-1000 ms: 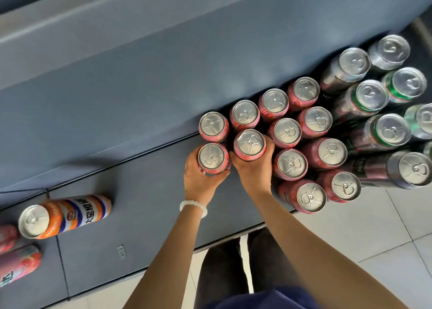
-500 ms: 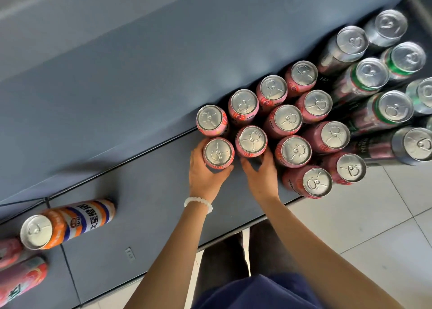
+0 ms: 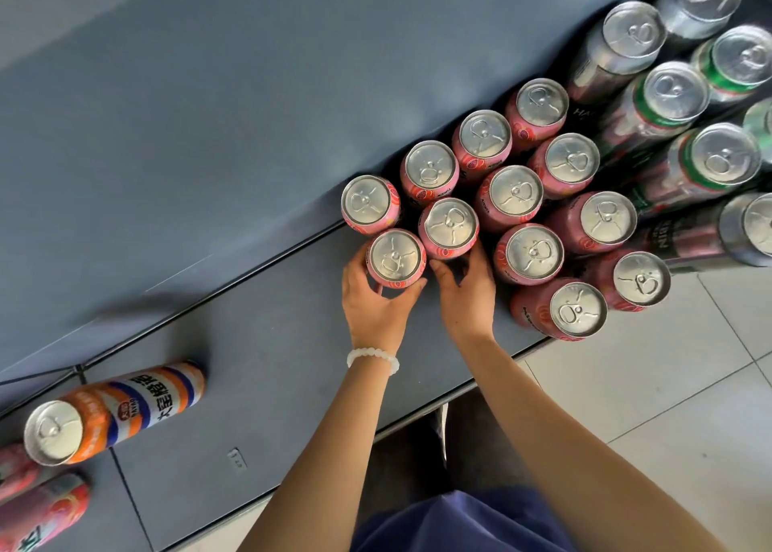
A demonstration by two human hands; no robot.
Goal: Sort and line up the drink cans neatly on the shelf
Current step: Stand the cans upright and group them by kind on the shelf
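Two hands at the pink cans on the grey shelf [image 3: 259,342].

Left hand [image 3: 374,300], white bead bracelet [image 3: 373,358] at the wrist, curled round the front-left pink can [image 3: 396,259], upright and touching its neighbours. Right hand [image 3: 468,296] just beside the next pink can [image 3: 449,228], fingers loosely spread, grip unclear. Taller dark and green cans [image 3: 672,104] packed to the right; orange-and-white can [image 3: 113,411] well apart, far left.
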